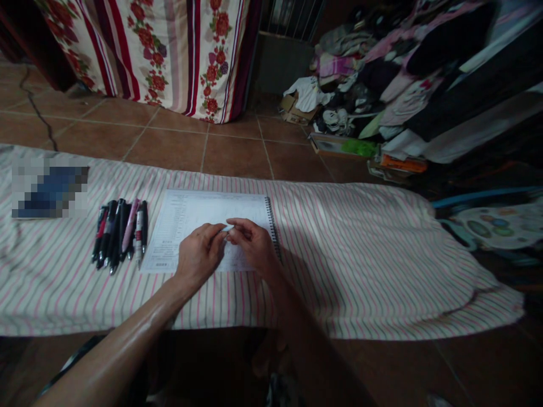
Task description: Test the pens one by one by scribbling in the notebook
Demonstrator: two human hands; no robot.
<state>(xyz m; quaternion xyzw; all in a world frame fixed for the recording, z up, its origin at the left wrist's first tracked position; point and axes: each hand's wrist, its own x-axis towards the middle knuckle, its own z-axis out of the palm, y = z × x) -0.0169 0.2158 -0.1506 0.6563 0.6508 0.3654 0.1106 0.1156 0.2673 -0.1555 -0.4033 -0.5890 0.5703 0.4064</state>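
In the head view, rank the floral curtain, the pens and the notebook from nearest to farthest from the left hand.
From the left hand:
1. Notebook: right below the hand.
2. Pens: bunched on the striped cloth, left of the notebook.
3. Floral curtain: farthest, beyond the cloth's far edge.

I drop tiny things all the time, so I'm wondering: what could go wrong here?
The tiny pale thing, pinched between the left hand and right hand, might slip and fall onto the spiral notebook. The loose pens beside the notebook could roll about if someone tugs the striped cloth.
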